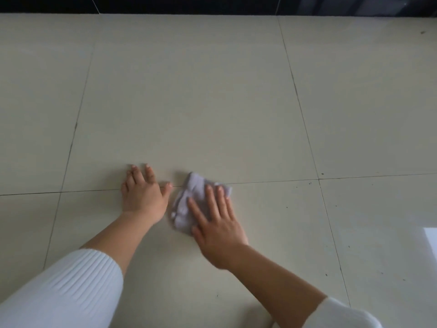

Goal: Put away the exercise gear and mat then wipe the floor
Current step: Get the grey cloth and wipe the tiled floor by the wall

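1. My left sleeve, white and ribbed, is pushed up the forearm at the lower left.
2. My left hand is flat on the floor, palm down, fingers spread and straight, gripping nothing. It straddles a grout line running across the tiles.
3. The cloth, pale grey and crumpled, lies on the floor just right of my left thumb, on the same grout line. It's near that hand; I can't tell if they touch.
4. My right hand presses on the cloth's near right part, fingers straight and flat on top, not curled round it. This hand is a bit blurred.
5. My right sleeve, white, is at the bottom right.
6. Small dark specks dot the tiles to the right.
7. There's a bright patch at the right edge and a dark strip along the top.
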Tool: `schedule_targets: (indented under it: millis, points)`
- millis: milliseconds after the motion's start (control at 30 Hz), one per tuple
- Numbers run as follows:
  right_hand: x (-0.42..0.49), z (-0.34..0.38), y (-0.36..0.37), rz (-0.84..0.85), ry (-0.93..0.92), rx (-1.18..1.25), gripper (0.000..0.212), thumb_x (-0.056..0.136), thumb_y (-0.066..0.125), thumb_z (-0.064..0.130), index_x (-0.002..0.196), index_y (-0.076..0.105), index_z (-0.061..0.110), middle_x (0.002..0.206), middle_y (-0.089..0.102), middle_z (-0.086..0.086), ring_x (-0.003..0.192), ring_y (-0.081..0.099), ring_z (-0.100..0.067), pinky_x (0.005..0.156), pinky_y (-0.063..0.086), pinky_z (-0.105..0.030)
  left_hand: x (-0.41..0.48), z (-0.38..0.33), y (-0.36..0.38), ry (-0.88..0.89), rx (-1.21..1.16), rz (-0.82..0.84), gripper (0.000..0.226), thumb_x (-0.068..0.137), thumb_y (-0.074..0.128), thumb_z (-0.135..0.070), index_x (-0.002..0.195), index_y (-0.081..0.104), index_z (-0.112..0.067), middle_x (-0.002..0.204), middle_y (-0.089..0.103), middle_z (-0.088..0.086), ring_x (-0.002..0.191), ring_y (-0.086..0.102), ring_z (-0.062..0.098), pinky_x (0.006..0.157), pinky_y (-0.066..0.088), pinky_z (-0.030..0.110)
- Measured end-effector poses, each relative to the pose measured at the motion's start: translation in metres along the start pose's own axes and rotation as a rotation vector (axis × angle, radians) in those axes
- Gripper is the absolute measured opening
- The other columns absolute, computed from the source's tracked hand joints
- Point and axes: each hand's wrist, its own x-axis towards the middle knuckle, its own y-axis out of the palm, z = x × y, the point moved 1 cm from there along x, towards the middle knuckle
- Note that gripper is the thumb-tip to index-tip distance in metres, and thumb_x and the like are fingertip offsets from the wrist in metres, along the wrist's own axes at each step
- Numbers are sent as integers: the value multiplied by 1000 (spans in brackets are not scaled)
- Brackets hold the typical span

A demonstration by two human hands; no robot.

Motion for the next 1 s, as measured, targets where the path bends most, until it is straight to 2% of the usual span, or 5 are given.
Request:
schedule_targets:
  millis: [133,267,433,800,1000]
  points:
    - [11,-36,-10,13,-240,-70,57,90,40,43,139,48,16,145,45,-15,136,39,-35,115,21,-44,-1,4,2,1,-41,10,74,93,37,-52,149,15,-10,154,11,22,142,11,35,112,16,49]
    - [34,-107,-39,-128,103,-144,63,97,25,41,146,32,3,151,31,-23,142,25,-36,119,5,-39,17,35,-21,113,31,27,68,91,36,-57,148,19,-23,151,18,12,136,22,31,108,22,47]
    - [60,-123,-44,-144,552,98,66,99,16,44,152,7,6,157,1,-26,147,-2,-36,120,-1,-45,33,80,-32,-23,97,251,83,91,29,-63,150,-10,-18,155,-16,20,144,-10,34,116,8,48]
    - [43,52,12,-33,-338,-23,59,97,31,46,150,26,22,156,22,-13,145,18,-32,113,14,-43,61,105,-75,197,415,480,82,91,36,-62,149,-13,-30,158,-6,14,145,7,32,114,21,45]
    - [99,-1,-20,-25,-102,-110,73,95,8,55,151,18,11,158,19,-13,147,13,-25,118,4,-37,45,139,-53,180,209,425,77,93,22,-61,145,-25,-29,151,-31,16,142,-23,28,116,-3,39]
